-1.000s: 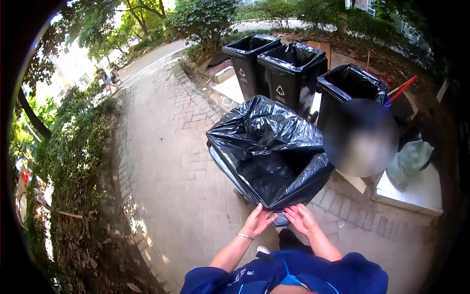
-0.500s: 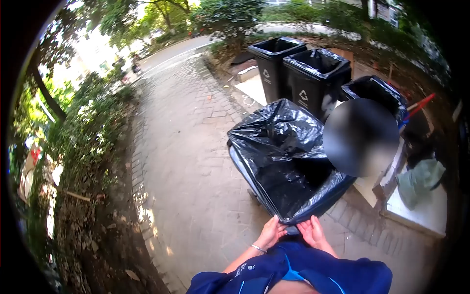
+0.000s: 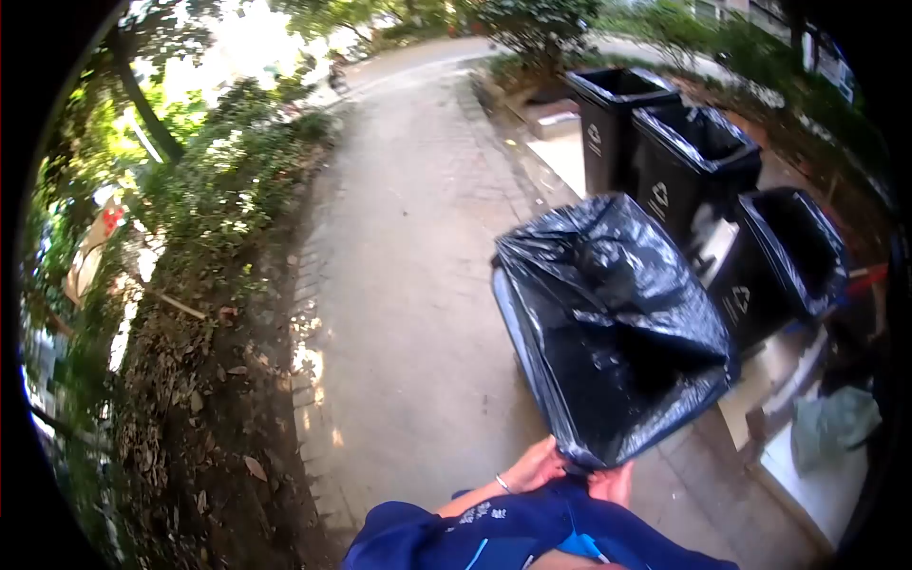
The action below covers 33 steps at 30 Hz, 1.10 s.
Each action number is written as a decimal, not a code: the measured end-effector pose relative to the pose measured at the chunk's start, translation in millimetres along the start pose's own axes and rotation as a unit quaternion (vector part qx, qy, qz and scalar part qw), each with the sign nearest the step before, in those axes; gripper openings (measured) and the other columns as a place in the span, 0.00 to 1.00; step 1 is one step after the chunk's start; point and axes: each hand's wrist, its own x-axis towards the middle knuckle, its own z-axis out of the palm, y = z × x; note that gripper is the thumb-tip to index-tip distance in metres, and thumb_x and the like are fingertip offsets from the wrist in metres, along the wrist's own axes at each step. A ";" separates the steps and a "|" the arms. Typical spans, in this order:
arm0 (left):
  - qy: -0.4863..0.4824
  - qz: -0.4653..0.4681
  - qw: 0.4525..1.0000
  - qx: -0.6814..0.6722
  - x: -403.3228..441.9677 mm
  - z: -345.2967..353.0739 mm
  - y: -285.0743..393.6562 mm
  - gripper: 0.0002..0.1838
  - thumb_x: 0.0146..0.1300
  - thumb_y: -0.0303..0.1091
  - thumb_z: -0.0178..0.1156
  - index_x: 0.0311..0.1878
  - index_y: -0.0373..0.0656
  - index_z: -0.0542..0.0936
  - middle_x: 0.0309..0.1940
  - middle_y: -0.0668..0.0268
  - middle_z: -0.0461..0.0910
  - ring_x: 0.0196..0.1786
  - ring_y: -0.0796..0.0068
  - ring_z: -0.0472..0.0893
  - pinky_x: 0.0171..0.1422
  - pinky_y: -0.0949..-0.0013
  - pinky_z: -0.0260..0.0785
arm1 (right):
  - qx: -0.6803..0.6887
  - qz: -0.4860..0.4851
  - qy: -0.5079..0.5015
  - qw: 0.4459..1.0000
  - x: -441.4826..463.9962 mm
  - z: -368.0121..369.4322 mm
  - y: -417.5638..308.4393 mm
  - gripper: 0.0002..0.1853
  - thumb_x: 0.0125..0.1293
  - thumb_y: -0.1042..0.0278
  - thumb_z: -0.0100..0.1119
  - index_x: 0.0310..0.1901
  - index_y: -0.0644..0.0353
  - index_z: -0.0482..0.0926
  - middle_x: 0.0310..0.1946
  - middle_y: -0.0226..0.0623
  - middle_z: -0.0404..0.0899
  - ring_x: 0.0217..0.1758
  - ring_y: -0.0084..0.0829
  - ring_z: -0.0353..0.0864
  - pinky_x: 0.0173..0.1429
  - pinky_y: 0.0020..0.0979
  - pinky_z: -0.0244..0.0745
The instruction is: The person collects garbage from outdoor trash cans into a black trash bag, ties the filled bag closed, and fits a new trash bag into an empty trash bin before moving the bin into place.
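A large bin (image 3: 527, 328) lined with a shiny black bag (image 3: 617, 294) stands right in front of me, its top open and its inside dark. At its near rim, my left hand (image 3: 537, 465) has its fingers curled against the edge, with a thin band round the wrist. Just to the right, my right hand (image 3: 611, 483) is at the same near edge, its fingers partly hidden under the rim. Both hands seem to grip the bin's rim or handle.
Three more black lined bins (image 3: 608, 142), (image 3: 698, 166), (image 3: 793, 256) stand at the right. A pale green bag (image 3: 836, 427) lies on a white slab (image 3: 817, 489) at the lower right. Bushes (image 3: 218, 218) and soil border the paved path (image 3: 399, 285) on the left.
The view has turned, and the bin in front sits further right and lower in it. My hands have closed in at the near rim. The blurred round patch at the right is gone.
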 end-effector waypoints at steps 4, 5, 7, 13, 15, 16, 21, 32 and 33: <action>-0.007 -0.011 0.999 0.047 3.9 -24.3 -2.7 0.19 0.60 0.49 0.44 0.42 0.43 0.71 0.32 0.64 0.76 0.34 0.74 0.77 0.26 0.75 0.71 | -0.016 0.014 0.069 0.997 -0.8 -1.8 3.0 0.24 0.60 0.39 0.32 0.44 0.49 0.66 0.33 0.31 0.72 0.26 0.29 0.65 0.26 0.29 0.60; 0.054 -0.008 0.996 0.075 -0.5 -6.3 2.6 0.20 0.60 0.51 0.44 0.39 0.42 0.72 0.28 0.64 0.76 0.29 0.76 0.75 0.23 0.76 0.67 | 0.012 0.007 0.074 0.997 -2.4 -5.5 3.6 0.20 0.62 0.42 0.33 0.37 0.49 0.68 0.25 0.30 0.72 0.21 0.28 0.65 0.24 0.28 0.60; -0.014 -0.023 0.999 0.034 2.1 -26.0 0.6 0.22 0.59 0.53 0.45 0.39 0.42 0.71 0.28 0.64 0.75 0.25 0.77 0.73 0.22 0.77 0.64 | -0.005 -0.002 0.125 0.992 -13.2 22.4 -1.1 0.19 0.62 0.44 0.33 0.33 0.50 0.68 0.18 0.28 0.70 0.16 0.26 0.64 0.20 0.26 0.59; 0.022 0.025 0.999 0.041 6.7 -30.4 -3.6 0.24 0.55 0.56 0.47 0.38 0.41 0.71 0.25 0.65 0.74 0.20 0.77 0.70 0.20 0.76 0.63 | 0.007 0.018 0.071 0.997 -8.2 0.5 10.5 0.21 0.60 0.39 0.34 0.36 0.46 0.70 0.22 0.25 0.72 0.18 0.22 0.64 0.19 0.22 0.56; 0.006 0.038 0.997 0.074 9.2 -31.8 -0.1 0.22 0.57 0.53 0.47 0.39 0.41 0.71 0.27 0.64 0.75 0.20 0.76 0.72 0.20 0.75 0.65 | -0.022 -0.008 0.089 0.996 -6.6 4.2 13.3 0.22 0.59 0.37 0.34 0.36 0.46 0.70 0.24 0.26 0.73 0.19 0.23 0.65 0.20 0.23 0.56; -0.003 0.041 0.997 0.069 10.8 -36.5 0.0 0.22 0.57 0.52 0.48 0.38 0.40 0.71 0.27 0.64 0.75 0.17 0.76 0.71 0.18 0.76 0.64 | -0.006 -0.017 0.098 0.995 0.6 -1.7 19.3 0.23 0.58 0.37 0.35 0.38 0.46 0.70 0.25 0.27 0.73 0.19 0.24 0.65 0.19 0.23 0.54; 0.084 0.043 0.986 0.137 14.1 -46.8 2.0 0.22 0.59 0.51 0.46 0.43 0.40 0.69 0.37 0.65 0.75 0.20 0.82 0.67 0.16 0.79 0.53 | -0.017 -0.007 0.126 0.992 17.2 -15.5 24.8 0.21 0.60 0.40 0.37 0.31 0.52 0.64 0.20 0.30 0.62 0.19 0.26 0.61 0.18 0.28 0.56; 0.102 0.041 0.985 0.130 17.3 -41.8 6.0 0.16 0.57 0.50 0.50 0.29 0.47 0.73 0.19 0.73 0.72 0.16 0.85 0.67 0.16 0.83 0.56 | -0.091 -0.002 0.092 0.992 26.7 -15.8 18.0 0.25 0.58 0.37 0.37 0.26 0.54 0.65 0.18 0.31 0.65 0.21 0.26 0.65 0.23 0.28 0.63; 0.104 0.050 0.986 0.123 19.3 -39.7 5.4 0.16 0.57 0.50 0.50 0.29 0.47 0.73 0.19 0.73 0.72 0.16 0.85 0.67 0.16 0.83 0.56 | -0.101 0.001 0.087 0.991 30.5 -19.7 18.7 0.25 0.58 0.37 0.37 0.26 0.54 0.65 0.18 0.31 0.65 0.21 0.26 0.65 0.23 0.28 0.63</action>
